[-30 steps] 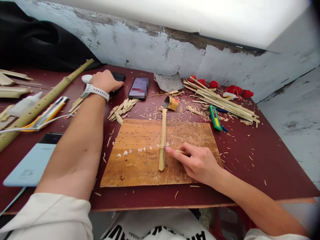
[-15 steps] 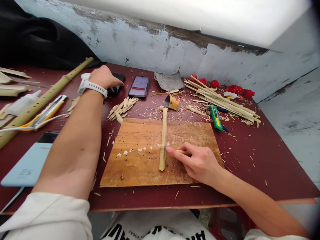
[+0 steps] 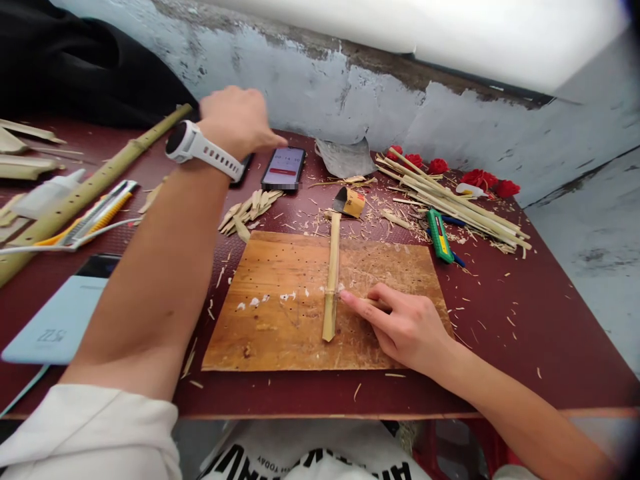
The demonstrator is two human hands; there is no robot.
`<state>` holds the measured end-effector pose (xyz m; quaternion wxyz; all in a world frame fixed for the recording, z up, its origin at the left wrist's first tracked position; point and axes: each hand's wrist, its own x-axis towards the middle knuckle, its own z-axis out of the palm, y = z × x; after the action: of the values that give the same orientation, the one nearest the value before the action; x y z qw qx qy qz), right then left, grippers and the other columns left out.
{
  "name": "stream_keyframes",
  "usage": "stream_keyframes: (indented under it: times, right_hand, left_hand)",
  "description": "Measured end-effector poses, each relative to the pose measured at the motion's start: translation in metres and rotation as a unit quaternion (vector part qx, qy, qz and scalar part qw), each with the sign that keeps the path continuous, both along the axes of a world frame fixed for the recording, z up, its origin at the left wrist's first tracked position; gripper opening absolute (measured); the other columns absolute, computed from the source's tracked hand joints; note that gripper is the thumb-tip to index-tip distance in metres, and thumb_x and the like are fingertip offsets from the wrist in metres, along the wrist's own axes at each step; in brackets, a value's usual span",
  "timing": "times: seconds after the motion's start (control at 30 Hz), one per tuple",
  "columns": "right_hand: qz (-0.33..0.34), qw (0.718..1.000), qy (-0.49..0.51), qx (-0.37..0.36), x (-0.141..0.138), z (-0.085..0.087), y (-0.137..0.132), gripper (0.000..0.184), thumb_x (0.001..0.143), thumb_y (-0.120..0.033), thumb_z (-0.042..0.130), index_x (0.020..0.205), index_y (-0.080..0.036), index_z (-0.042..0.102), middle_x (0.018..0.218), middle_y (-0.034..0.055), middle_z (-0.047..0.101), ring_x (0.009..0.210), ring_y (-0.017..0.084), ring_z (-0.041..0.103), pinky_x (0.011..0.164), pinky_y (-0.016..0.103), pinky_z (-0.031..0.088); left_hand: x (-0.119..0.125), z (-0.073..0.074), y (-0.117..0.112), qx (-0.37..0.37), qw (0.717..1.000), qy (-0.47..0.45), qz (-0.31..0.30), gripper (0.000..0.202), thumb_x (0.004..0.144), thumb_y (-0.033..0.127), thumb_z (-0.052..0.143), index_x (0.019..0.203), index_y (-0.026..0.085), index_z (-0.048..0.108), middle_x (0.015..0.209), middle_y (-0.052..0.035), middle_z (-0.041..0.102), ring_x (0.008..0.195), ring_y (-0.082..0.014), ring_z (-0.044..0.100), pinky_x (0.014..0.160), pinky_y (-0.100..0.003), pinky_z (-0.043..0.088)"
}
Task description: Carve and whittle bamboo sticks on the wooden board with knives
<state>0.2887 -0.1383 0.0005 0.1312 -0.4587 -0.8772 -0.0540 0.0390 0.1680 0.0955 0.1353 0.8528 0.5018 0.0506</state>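
My left hand (image 3: 237,121), blurred by motion, is raised at the back of the table. One digit points right, just above the top of a phone (image 3: 283,167) with a timer on its screen; the other fingers are hidden. Under the wrist shows a bit of a black object (image 3: 241,175). My right hand (image 3: 403,325) rests on a wooden board (image 3: 280,267), its fingers curled round a thin bamboo stick (image 3: 376,304). Its index fingertip is beside a split bamboo strip (image 3: 332,273) with a pointed near end, lying lengthwise on the board.
Bamboo chips (image 3: 253,208) lie behind the board. At right are a green utility knife (image 3: 440,237), bamboo strips (image 3: 455,203) and red flowers (image 3: 479,179). A curl of sandpaper (image 3: 351,201) sits behind the strip. At left are a bamboo flute (image 3: 115,170) and pale blue power bank (image 3: 55,320).
My left hand has lifted off the black object and moved up and right, toward the phone. The right hand stays by the strip. The view has shifted slightly.
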Motion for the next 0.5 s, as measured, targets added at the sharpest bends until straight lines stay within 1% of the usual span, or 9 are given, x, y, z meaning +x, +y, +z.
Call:
stream_keyframes:
  times: [0.03, 0.07, 0.1, 0.13, 0.2, 0.27, 0.33, 0.43, 0.5]
  right_hand:
    - [0.000, 1.000, 0.002, -0.002, 0.000, 0.000, 0.000, 0.062, 0.095, -0.008, 0.049, 0.153, -0.030, 0.053, 0.097, 0.0020, 0.065, 0.071, 0.011, 0.055, 0.057, 0.025, 0.037]
    - [0.000, 1.000, 0.004, -0.003, 0.000, 0.000, 0.000, 0.062, 0.095, -0.008, 0.049, 0.153, -0.030, 0.053, 0.098, 0.0021, 0.065, 0.071, 0.012, 0.055, 0.057, 0.026, 0.038]
    - [0.000, 1.000, 0.005, -0.003, 0.000, 0.000, 0.000, 0.062, 0.095, -0.008, 0.049, 0.153, -0.030, 0.053, 0.098, 0.0023, 0.065, 0.071, 0.012, 0.055, 0.057, 0.026, 0.038]
    - [0.000, 1.000, 0.004, -0.003, 0.000, 0.001, 0.000, 0.062, 0.095, -0.008, 0.049, 0.153, -0.029, 0.053, 0.098, 0.0024, 0.065, 0.070, 0.012, 0.055, 0.057, 0.026, 0.039]
    - [0.000, 1.000, 0.005, -0.002, -0.001, 0.002, 0.001, 0.061, 0.095, -0.009, 0.049, 0.153, -0.029, 0.053, 0.097, 0.0025, 0.065, 0.071, 0.012, 0.055, 0.057, 0.026, 0.039]
    - [0.005, 1.000, 0.006, 0.001, -0.001, 0.004, 0.002, 0.060, 0.096, -0.009, 0.048, 0.152, -0.028, 0.054, 0.098, 0.0028, 0.065, 0.071, 0.012, 0.056, 0.058, 0.025, 0.040]
    - [0.013, 1.000, 0.009, 0.003, -0.001, 0.005, 0.002, 0.057, 0.097, -0.011, 0.048, 0.151, -0.027, 0.055, 0.098, 0.0031, 0.065, 0.072, 0.012, 0.056, 0.059, 0.026, 0.040]
    - [0.018, 1.000, 0.016, 0.008, -0.002, 0.005, 0.003, 0.054, 0.099, -0.013, 0.048, 0.150, -0.027, 0.056, 0.097, 0.0033, 0.064, 0.071, 0.013, 0.055, 0.059, 0.027, 0.040]
    - [0.016, 1.000, 0.020, 0.008, -0.001, 0.004, 0.003, 0.052, 0.100, -0.014, 0.048, 0.150, -0.028, 0.057, 0.096, 0.0032, 0.063, 0.070, 0.013, 0.054, 0.058, 0.027, 0.039]
  left_hand:
    - [0.014, 0.009, -0.013, 0.001, 1.000, 0.011, -0.025, 0.090, 0.089, 0.076, 0.056, 0.129, -0.004, 0.063, 0.112, -0.0194, 0.072, 0.124, -0.0389, 0.056, 0.105, -0.053, 0.039]
    - [0.029, 0.017, -0.028, -0.011, 0.997, 0.020, -0.071, 0.072, 0.091, 0.068, 0.060, 0.119, 0.002, 0.071, 0.104, -0.0150, 0.074, 0.110, -0.0329, 0.063, 0.097, -0.045, 0.045]
    - [0.043, 0.023, -0.043, -0.041, 0.989, 0.028, -0.137, 0.058, 0.093, 0.062, 0.060, 0.118, 0.012, 0.074, 0.099, -0.0078, 0.076, 0.097, -0.0243, 0.067, 0.087, -0.035, 0.048]
    - [0.057, 0.026, -0.059, -0.083, 0.975, 0.037, -0.205, 0.047, 0.093, 0.059, 0.065, 0.118, 0.020, 0.075, 0.096, -0.0016, 0.077, 0.086, -0.0175, 0.068, 0.077, -0.027, 0.048]
    - [0.082, 0.028, -0.088, -0.132, 0.945, 0.071, -0.291, 0.031, 0.084, 0.045, 0.081, 0.109, 0.027, 0.078, 0.087, 0.0028, 0.077, 0.072, -0.0140, 0.067, 0.064, -0.024, 0.045]
    - [0.099, 0.026, -0.110, -0.135, 0.934, 0.103, -0.315, 0.035, 0.076, 0.037, 0.090, 0.106, 0.024, 0.078, 0.084, 0.0002, 0.076, 0.067, -0.0168, 0.066, 0.061, -0.026, 0.044]
    - [0.106, 0.021, -0.123, -0.126, 0.919, 0.163, -0.335, 0.040, 0.079, 0.031, 0.087, 0.116, 0.024, 0.074, 0.086, -0.0021, 0.077, 0.071, -0.0201, 0.069, 0.062, -0.028, 0.047]
    - [0.104, 0.014, -0.127, -0.114, 0.912, 0.197, -0.341, 0.045, 0.080, 0.025, 0.084, 0.122, 0.022, 0.070, 0.087, -0.0040, 0.077, 0.077, -0.0232, 0.071, 0.066, -0.031, 0.051]
    - [0.098, 0.008, -0.124, -0.124, 0.916, 0.197, -0.327, 0.045, 0.078, 0.027, 0.084, 0.121, 0.022, 0.071, 0.085, -0.0035, 0.076, 0.078, -0.0238, 0.070, 0.068, -0.032, 0.052]
